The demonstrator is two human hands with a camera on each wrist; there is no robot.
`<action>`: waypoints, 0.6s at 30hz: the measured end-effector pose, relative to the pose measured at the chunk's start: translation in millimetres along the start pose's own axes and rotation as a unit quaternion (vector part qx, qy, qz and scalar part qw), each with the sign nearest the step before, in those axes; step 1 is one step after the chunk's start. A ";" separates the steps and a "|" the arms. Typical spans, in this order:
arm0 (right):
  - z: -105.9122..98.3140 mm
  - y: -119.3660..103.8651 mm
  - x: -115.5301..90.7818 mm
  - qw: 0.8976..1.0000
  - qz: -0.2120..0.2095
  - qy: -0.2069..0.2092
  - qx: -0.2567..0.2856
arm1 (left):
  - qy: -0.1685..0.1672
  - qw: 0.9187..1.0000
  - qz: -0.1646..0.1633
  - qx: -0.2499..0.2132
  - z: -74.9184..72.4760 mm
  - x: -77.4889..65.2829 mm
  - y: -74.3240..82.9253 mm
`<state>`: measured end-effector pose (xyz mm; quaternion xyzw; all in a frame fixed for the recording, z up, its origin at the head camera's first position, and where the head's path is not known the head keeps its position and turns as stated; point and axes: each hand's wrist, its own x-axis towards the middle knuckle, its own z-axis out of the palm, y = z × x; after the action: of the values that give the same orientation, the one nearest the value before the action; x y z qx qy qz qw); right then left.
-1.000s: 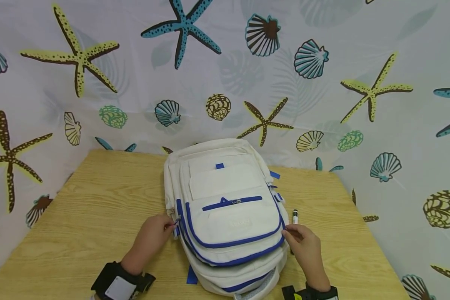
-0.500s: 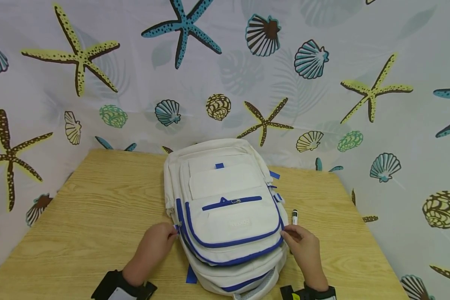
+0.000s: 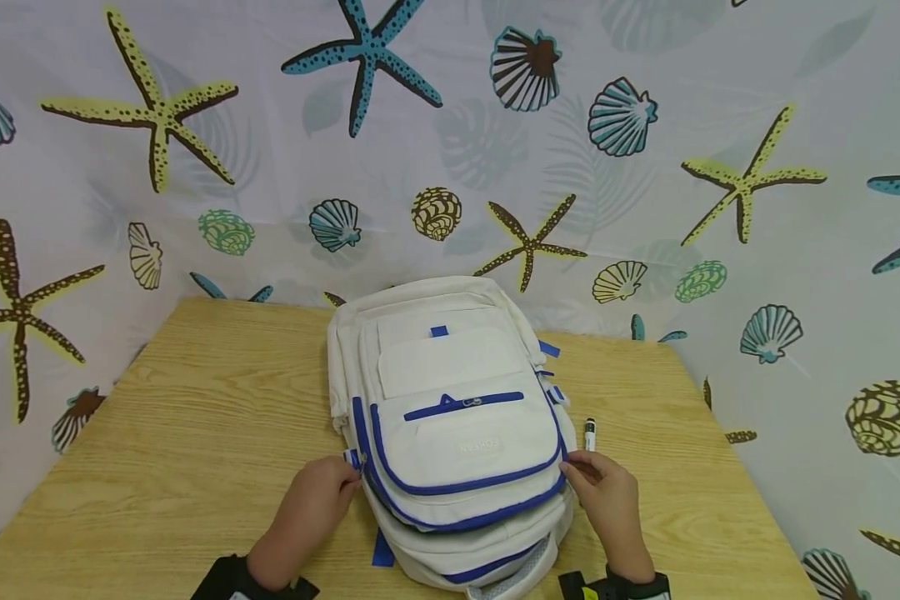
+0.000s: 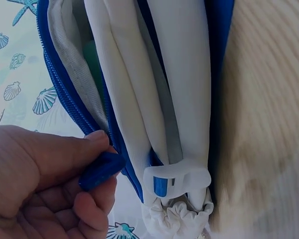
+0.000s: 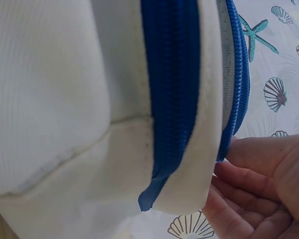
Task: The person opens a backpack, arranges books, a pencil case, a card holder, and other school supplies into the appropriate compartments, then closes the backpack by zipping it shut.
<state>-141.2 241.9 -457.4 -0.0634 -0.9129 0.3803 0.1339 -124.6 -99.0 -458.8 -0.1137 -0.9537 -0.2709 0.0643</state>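
A white backpack (image 3: 457, 358) with blue zipper trim lies on the wooden table. At its left side my left hand (image 3: 315, 500) pinches a blue zipper pull (image 4: 102, 171) between thumb and curled fingers. The zipper stands parted along a blue-edged pocket (image 4: 65, 74), and something green (image 4: 92, 62) shows inside. A white strap buckle (image 4: 175, 178) sits beside that hand. On the opposite side my right hand (image 3: 607, 492) pinches the pocket's blue zippered edge (image 5: 234, 94) with thumb and index finger; its fingertips are partly hidden by the bag.
A marker (image 3: 590, 433) with a black cap lies right of the backpack, partly behind my right hand. Bare tabletop (image 3: 232, 375) stretches to the left. A cloth (image 3: 450, 150) printed with starfish and shells hangs behind the table.
My left hand has slid down along the backpack's left side, towards me, with the zipper pull. The side buckle now shows above it. My right hand has barely moved.
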 end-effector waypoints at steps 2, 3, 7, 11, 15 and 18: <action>0.3 0.1 -0.1 1.000 0.002 -0.002 -0.001 | -0.006 1.000 0.002 -0.003 -0.2 -1.3 1.3; 0.4 0.2 -0.1 1.000 0.003 -0.001 -0.001 | -0.009 1.000 0.003 -0.005 -0.1 -1.9 2.0; 0.8 0.7 0.0 1.000 0.002 0.001 -0.001 | -0.011 1.000 0.008 -0.008 0.6 -4.2 3.9; 1.1 1.0 0.3 1.000 0.001 0.001 -0.003 | -0.011 1.000 0.019 -0.004 0.6 -5.0 4.5; 1.5 1.8 0.2 1.000 0.006 -0.002 -0.007 | -0.016 0.999 0.050 0.001 0.5 -5.8 4.3; 1.4 2.5 0.1 1.000 0.013 -0.005 -0.008 | -0.029 0.997 0.077 0.000 -0.4 -7.2 5.3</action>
<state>-141.7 242.7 -460.1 -0.0744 -0.9159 0.3745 0.1236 -116.3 -96.2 -457.1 -0.1945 -0.9436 -0.2615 0.0576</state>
